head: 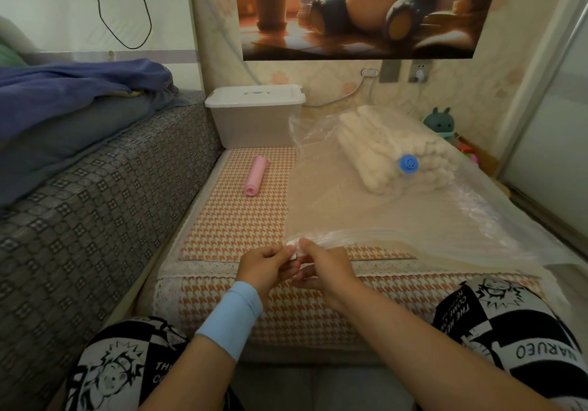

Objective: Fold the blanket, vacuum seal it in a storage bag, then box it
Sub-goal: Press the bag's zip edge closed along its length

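Note:
A folded cream blanket (394,153) lies inside a clear plastic storage bag (366,207) spread over the orange-checked cushion. A blue round valve (408,163) sits on the bag above the blanket. At the bag's near left corner, my left hand (265,266) and my right hand (321,267) meet at the zip edge. Both pinch a small white slider clip (292,253) on that edge. A pink cylindrical pump (255,175) lies on the cushion left of the bag. A white lidded plastic box (254,114) stands at the far end.
A grey patterned sofa edge (95,203) with a blue quilt (73,98) rises on the left. A green toy figure (440,122) sits at the far right near a sliding door. My knees in black-and-white shorts flank the cushion's near edge.

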